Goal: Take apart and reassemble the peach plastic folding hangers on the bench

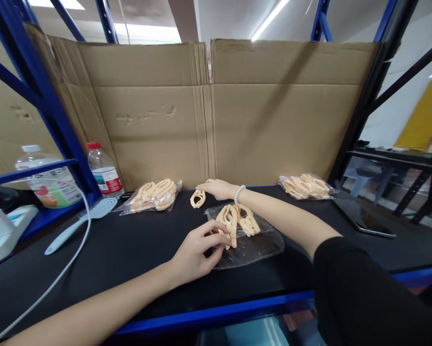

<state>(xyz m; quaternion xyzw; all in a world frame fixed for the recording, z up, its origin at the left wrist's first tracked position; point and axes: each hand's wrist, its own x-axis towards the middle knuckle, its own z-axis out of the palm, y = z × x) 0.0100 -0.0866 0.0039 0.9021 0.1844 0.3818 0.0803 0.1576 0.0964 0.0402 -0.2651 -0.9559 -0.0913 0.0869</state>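
Note:
A clear plastic bag (262, 251) lies on the black tabletop before me, with beige oval cut-out pieces (247, 222) in or on it. My left hand (203, 247) is at the bag's left side, its fingers curled and its thumb beneath, gripping the edge by the pieces. Across the bag reaches my right arm, a beaded bracelet at the wrist. My right hand (220, 189) has its fingers closed on the top of a single beige oval piece (197, 199), which touches the table near the cardboard. Its thumb is hidden.
Filled bags of similar pieces sit at back left (153, 196) and back right (304, 186). A phone (363, 218) lies at right. On the left are a hairbrush (82, 223), a white cable (79, 247), bottles (103, 173) and a power strip (10, 233). Cardboard (158, 120) walls the back.

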